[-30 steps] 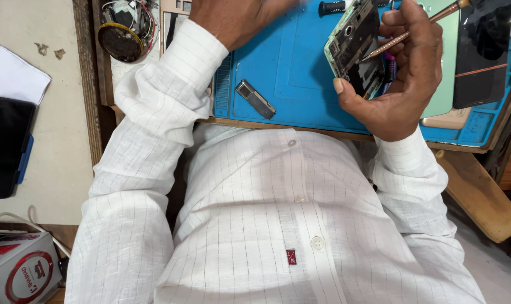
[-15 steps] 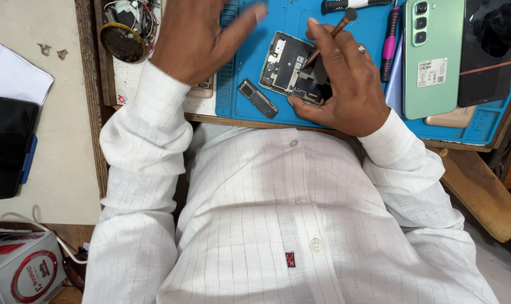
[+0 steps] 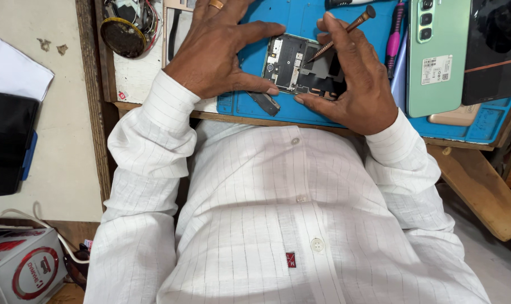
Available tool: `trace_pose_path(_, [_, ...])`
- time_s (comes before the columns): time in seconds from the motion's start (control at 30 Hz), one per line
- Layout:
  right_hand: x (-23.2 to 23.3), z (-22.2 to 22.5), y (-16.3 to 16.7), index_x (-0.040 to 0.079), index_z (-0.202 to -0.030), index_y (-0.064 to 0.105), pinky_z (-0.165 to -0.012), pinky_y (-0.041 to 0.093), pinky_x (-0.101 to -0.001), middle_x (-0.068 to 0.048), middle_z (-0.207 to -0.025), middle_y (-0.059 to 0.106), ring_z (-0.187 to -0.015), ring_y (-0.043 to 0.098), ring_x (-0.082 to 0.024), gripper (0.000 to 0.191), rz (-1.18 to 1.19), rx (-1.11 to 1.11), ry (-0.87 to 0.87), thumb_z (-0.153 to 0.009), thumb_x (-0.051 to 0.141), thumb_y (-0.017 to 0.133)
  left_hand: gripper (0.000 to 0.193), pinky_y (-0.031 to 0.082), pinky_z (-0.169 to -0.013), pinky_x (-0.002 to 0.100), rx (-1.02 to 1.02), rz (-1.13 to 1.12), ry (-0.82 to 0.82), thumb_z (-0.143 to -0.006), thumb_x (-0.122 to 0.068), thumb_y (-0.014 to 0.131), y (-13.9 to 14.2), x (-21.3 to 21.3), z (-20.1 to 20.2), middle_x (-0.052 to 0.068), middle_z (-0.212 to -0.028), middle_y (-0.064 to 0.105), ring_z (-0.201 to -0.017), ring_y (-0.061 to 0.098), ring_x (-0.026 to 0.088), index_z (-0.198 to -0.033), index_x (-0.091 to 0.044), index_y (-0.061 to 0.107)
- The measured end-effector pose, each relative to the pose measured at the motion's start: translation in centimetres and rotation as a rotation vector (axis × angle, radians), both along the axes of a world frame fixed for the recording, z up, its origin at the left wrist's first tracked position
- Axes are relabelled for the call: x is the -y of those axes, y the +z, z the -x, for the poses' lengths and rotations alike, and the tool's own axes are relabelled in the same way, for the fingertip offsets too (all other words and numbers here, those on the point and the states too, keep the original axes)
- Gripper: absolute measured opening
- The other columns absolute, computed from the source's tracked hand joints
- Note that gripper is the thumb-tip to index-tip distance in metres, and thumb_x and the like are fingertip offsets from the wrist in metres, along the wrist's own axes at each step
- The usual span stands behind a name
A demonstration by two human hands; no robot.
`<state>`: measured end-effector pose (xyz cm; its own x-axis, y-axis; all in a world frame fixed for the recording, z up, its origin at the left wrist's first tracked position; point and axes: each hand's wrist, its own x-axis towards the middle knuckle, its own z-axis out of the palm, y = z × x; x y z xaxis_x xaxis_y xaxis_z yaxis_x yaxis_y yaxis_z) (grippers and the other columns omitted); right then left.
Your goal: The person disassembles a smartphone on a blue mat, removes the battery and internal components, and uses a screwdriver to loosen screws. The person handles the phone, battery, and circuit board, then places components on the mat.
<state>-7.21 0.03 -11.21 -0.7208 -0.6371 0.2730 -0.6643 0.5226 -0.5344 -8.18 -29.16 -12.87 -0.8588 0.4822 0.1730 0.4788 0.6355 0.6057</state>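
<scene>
An opened phone body [image 3: 300,65] with its dark inner boards exposed lies flat on a blue work mat [image 3: 317,19]. My left hand [image 3: 216,48] rests on the mat and presses the phone's left edge with thumb and forefinger. My right hand [image 3: 351,79] grips a thin brown-handled tool [image 3: 345,31] whose tip touches the phone's inside, while its thumb steadies the phone's lower edge. A small dark metal part [image 3: 265,102] lies on the mat just below the left thumb.
A green phone back [image 3: 438,53] and a black phone [image 3: 494,50] lie on the mat at right, with a pink-handled tool [image 3: 396,34] beside them. A round dark container [image 3: 123,28] sits at upper left. A cardboard box [image 3: 22,267] stands on the floor at lower left.
The phone came down from being held tilted in my right hand to lying flat on the mat. My left hand moved in and took hold of its left edge. The view shifted downward.
</scene>
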Motion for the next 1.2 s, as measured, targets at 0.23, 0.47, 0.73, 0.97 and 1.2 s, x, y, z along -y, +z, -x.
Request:
trace_pose_path(0.23, [-0.5, 0.0, 0.0, 0.006, -0.162, 0.028, -0.113, 0.053, -0.0450, -0.019, -0.144, 0.058, -0.130, 0.062, -0.032, 0.109, -0.010, -0.079, 0.007, -0.085, 0.034, 0.100, 0.089, 0.013, -0.124, 0.064, -0.054, 0.007, 0.023, -0.065, -0.064, 0.096, -0.4, -0.2, -0.5, 0.017, -0.159, 0.043, -0.150, 0.032, 0.040, -0.140, -0.023, 0.071])
trace_pose_path(0.47, [-0.5, 0.6, -0.6, 0.000, -0.132, 0.065, -0.101, 0.054, -0.0389, -0.018, -0.119, 0.068, -0.118, 0.067, -0.029, 0.039, 0.112, -0.166, 0.019, -0.105, 0.018, 0.088, 0.081, 0.011, -0.121, 0.068, -0.093, 0.026, 0.044, -0.070, -0.066, 0.093, -0.9, -0.3, -0.8, 0.015, -0.159, 0.047, -0.148, 0.036, 0.037, -0.137, -0.024, 0.073])
trace_pose_path(0.73, [0.8, 0.5, -0.7, 0.005, -0.126, 0.072, -0.119, 0.033, -0.0549, -0.011, -0.115, 0.075, -0.132, 0.063, -0.029, 0.023, -0.080, -0.218, 0.024, -0.104, 0.004, 0.069, 0.079, 0.011, -0.118, 0.071, -0.036, 0.030, 0.082, -0.072, -0.065, 0.091, -1.2, -0.6, -0.9, 0.014, -0.155, 0.050, -0.144, 0.043, 0.034, -0.137, -0.025, 0.072])
trace_pose_path(0.97, [0.9, 0.3, -1.4, 0.013, -0.129, 0.073, -0.128, 0.021, -0.0565, -0.006, -0.115, 0.077, -0.134, 0.061, -0.025, 0.023, -0.127, -0.271, -0.020, -0.107, 0.010, 0.068, 0.081, 0.010, -0.121, 0.070, -0.100, 0.029, 0.060, -0.075, -0.069, 0.090, -1.7, -0.2, -1.2, 0.018, -0.162, 0.043, -0.149, 0.035, 0.040, -0.142, -0.027, 0.070])
trace_pose_path(1.2, [0.0, 0.4, -2.5, 0.008, -0.130, 0.071, -0.127, 0.028, -0.0547, -0.008, -0.114, 0.076, -0.133, 0.065, -0.026, 0.023, -0.025, -0.154, -0.005, -0.108, 0.009, 0.066, 0.083, 0.001, -0.122, 0.069, 0.028, 0.057, 0.106, -0.067, -0.068, 0.091, -1.7, -0.3, -1.3, 0.018, -0.164, 0.039, -0.151, 0.031, 0.041, -0.137, -0.029, 0.072])
